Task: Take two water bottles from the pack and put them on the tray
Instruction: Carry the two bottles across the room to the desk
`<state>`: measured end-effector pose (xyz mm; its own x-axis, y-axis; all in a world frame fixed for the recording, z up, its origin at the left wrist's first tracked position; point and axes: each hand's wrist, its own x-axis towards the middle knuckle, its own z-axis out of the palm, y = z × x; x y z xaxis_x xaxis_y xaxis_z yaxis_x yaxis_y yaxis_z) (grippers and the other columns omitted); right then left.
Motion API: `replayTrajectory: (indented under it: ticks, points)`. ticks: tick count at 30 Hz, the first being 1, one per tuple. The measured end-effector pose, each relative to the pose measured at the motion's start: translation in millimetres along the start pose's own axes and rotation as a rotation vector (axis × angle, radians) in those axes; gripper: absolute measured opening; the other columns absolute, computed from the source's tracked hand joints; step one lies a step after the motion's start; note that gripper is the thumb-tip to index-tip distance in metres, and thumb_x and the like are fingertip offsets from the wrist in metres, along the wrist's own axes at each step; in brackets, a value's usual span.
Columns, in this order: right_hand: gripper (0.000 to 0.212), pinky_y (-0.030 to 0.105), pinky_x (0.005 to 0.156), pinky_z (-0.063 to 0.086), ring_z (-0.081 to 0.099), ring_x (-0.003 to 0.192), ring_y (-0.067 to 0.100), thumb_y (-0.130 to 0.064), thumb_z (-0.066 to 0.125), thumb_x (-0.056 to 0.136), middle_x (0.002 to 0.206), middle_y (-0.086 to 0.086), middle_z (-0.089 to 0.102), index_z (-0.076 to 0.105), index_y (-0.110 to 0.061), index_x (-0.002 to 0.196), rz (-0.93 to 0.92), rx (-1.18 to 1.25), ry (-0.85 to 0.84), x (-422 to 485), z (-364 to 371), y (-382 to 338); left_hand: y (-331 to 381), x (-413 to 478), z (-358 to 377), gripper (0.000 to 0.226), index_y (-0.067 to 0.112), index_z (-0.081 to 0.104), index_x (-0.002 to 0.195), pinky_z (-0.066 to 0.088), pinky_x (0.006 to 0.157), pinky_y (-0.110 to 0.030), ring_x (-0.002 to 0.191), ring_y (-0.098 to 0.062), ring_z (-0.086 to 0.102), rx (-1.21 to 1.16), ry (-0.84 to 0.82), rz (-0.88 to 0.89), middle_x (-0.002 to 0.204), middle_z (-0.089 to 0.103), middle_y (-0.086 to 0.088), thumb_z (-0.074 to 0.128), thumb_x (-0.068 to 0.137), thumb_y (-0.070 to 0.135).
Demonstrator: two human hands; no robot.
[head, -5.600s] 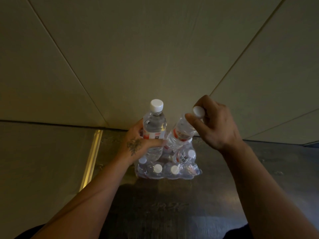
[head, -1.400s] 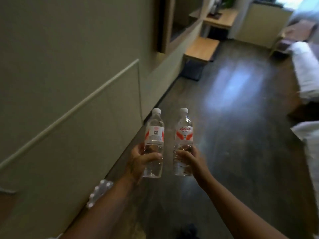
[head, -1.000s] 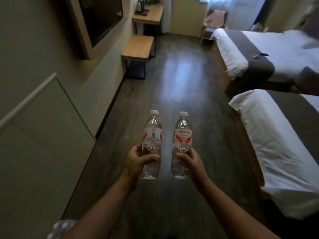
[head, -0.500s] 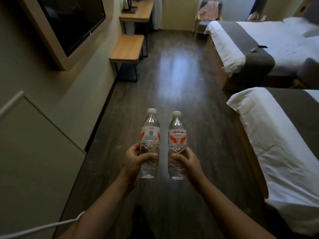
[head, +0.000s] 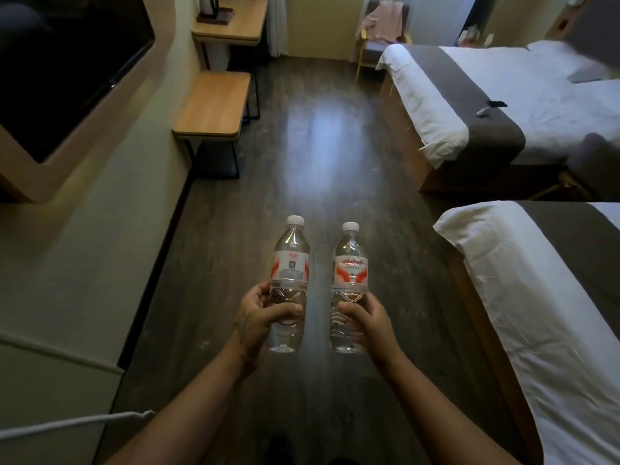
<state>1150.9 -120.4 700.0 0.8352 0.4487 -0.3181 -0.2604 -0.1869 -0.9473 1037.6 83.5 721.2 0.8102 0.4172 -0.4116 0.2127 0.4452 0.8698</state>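
A bare strip of dark wood floor (head: 322, 146) runs ahead to the far wall. The left is hemmed by a low wooden bench (head: 211, 105) and desk (head: 231, 26), the right by two beds (head: 536, 297).

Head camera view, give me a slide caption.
Left hand and right hand each carry an upright water bottle down a hotel room.

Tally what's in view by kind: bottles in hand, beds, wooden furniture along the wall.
Water bottles: 2, left bottle in left hand, right bottle in right hand
Beds: 2, near bed, far bed
Wooden furniture: 2, bench, desk
Total: 6
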Motion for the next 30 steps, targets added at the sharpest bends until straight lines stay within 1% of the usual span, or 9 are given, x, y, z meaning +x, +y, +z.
replayTrajectory:
  ticks: [4, 8, 10, 14, 18, 21, 24, 28, 30]
  points:
    - [0.061, 0.02, 0.072, 0.063, 0.08, 0.098, 0.014, -0.057, 0.077, 0.068, 0.106, -0.014, 0.081, 0.062, -0.029, 0.12, 0.002, 0.017, 0.012, 77, 2, -31, 40, 79, 6, 0.107, 0.005, 0.055, 0.144, 0.066, 0.091, -0.054, 0.11, -0.041, 0.079, 0.008, 0.0, -0.009, 0.13, 0.074, -0.025, 0.098, 0.048, 0.025]
    - [0.062, 0.018, 0.07, 0.062, 0.08, 0.096, 0.012, -0.056, 0.076, 0.068, 0.105, -0.014, 0.081, 0.062, -0.027, 0.121, 0.002, 0.068, 0.012, 130, -1, -51, 69, 127, 18, 0.103, 0.005, 0.056, 0.141, 0.068, 0.081, -0.044, 0.107, -0.039, 0.08, 0.0, -0.03, 0.005, 0.128, 0.075, -0.025, 0.097, 0.049, 0.024]
    - [0.062, 0.019, 0.071, 0.062, 0.08, 0.096, 0.012, -0.056, 0.076, 0.067, 0.105, -0.013, 0.081, 0.063, -0.028, 0.12, -0.003, 0.031, -0.004, 231, -13, -69, 89, 227, 26, 0.102, 0.005, 0.056, 0.142, 0.068, 0.083, -0.046, 0.108, -0.04, 0.079, 0.007, -0.004, -0.021, 0.129, 0.075, -0.025, 0.097, 0.05, 0.023]
    - [0.062, 0.021, 0.071, 0.063, 0.081, 0.096, 0.017, -0.053, 0.078, 0.068, 0.106, -0.008, 0.082, 0.063, -0.025, 0.121, 0.001, 0.039, -0.016, 314, -18, -96, 120, 304, 37, 0.103, 0.007, 0.056, 0.144, 0.064, 0.095, -0.058, 0.112, -0.041, 0.078, 0.001, 0.004, -0.007, 0.131, 0.075, -0.024, 0.099, 0.052, 0.023]
    - [0.061, 0.022, 0.07, 0.063, 0.081, 0.094, 0.015, -0.055, 0.077, 0.066, 0.104, -0.006, 0.082, 0.063, -0.027, 0.118, 0.006, 0.005, -0.032, 422, -33, -143, 171, 400, 63, 0.105, 0.006, 0.055, 0.144, 0.065, 0.091, -0.054, 0.11, -0.041, 0.079, -0.005, 0.046, -0.01, 0.13, 0.075, -0.025, 0.098, 0.05, 0.02]
    - [0.062, 0.031, 0.079, 0.066, 0.08, 0.096, 0.019, -0.058, 0.076, 0.065, 0.111, 0.004, 0.08, 0.064, -0.027, 0.117, -0.012, -0.028, -0.044, 495, -41, -177, 210, 463, 79, 0.106, 0.006, 0.054, 0.144, 0.065, 0.093, -0.055, 0.11, -0.042, 0.079, -0.002, 0.067, 0.001, 0.13, 0.074, -0.025, 0.098, 0.049, 0.02]
    - [0.068, 0.025, 0.072, 0.064, 0.081, 0.092, 0.017, -0.057, 0.076, 0.063, 0.111, 0.004, 0.079, 0.064, -0.024, 0.121, -0.009, -0.006, -0.053, 563, -44, -207, 242, 522, 92, 0.106, 0.003, 0.055, 0.143, 0.065, 0.092, -0.054, 0.108, -0.043, 0.079, -0.018, 0.087, 0.013, 0.127, 0.075, -0.027, 0.097, 0.046, 0.018]
    - [0.067, 0.034, 0.079, 0.064, 0.079, 0.098, 0.027, -0.054, 0.076, 0.06, 0.114, 0.012, 0.078, 0.065, -0.022, 0.118, 0.004, 0.026, -0.047, 657, -40, -242, 281, 616, 99, 0.107, 0.003, 0.055, 0.144, 0.063, 0.096, -0.056, 0.112, -0.046, 0.076, -0.03, 0.082, 0.027, 0.129, 0.074, -0.028, 0.097, 0.047, 0.019]
    - [0.066, 0.027, 0.074, 0.064, 0.079, 0.095, 0.025, -0.053, 0.076, 0.06, 0.113, 0.013, 0.077, 0.065, -0.021, 0.117, 0.002, 0.012, -0.046, 707, -36, -259, 298, 667, 100, 0.108, 0.002, 0.054, 0.144, 0.064, 0.094, -0.055, 0.113, -0.048, 0.075, -0.038, 0.088, 0.034, 0.13, 0.073, -0.028, 0.096, 0.046, 0.019]
